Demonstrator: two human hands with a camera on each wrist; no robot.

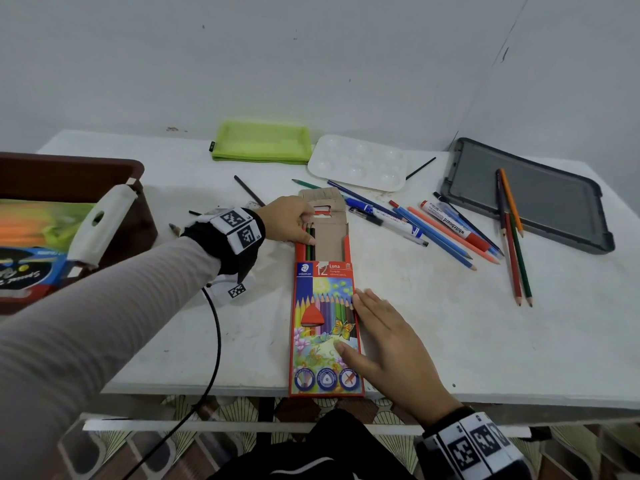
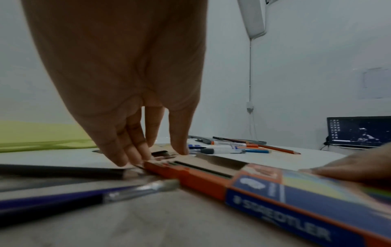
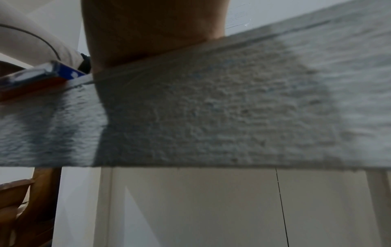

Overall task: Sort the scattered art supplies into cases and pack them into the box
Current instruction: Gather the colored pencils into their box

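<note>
A red Staedtler coloured-pencil case [image 1: 325, 323] lies lengthwise on the white table [image 1: 467, 341], its cardboard tray pulled out at the far end. A few pencils [image 1: 309, 241] lie in the tray's left side. My left hand [image 1: 307, 228] is at that open end, fingers fairly straight, with the fingertips [image 2: 135, 158] on the pencil ends and the thumb on the tray. My right hand [image 1: 374, 327] lies flat on the case's printed face, holding it down. The case [image 2: 275, 188] and the right hand [image 2: 349, 168] also show in the left wrist view. The right wrist view shows mostly the table edge.
Loose pens, pencils and a whiteboard marker [image 1: 446, 223] lie right of the case. Red and green pencils [image 1: 517, 261] lie by a grey lid [image 1: 554, 202]. A green pouch [image 1: 263, 142] and white palette [image 1: 358, 162] sit at the back. A brown box [image 1: 69, 168] stands left. A paintbrush [image 2: 84, 198] lies beside the case.
</note>
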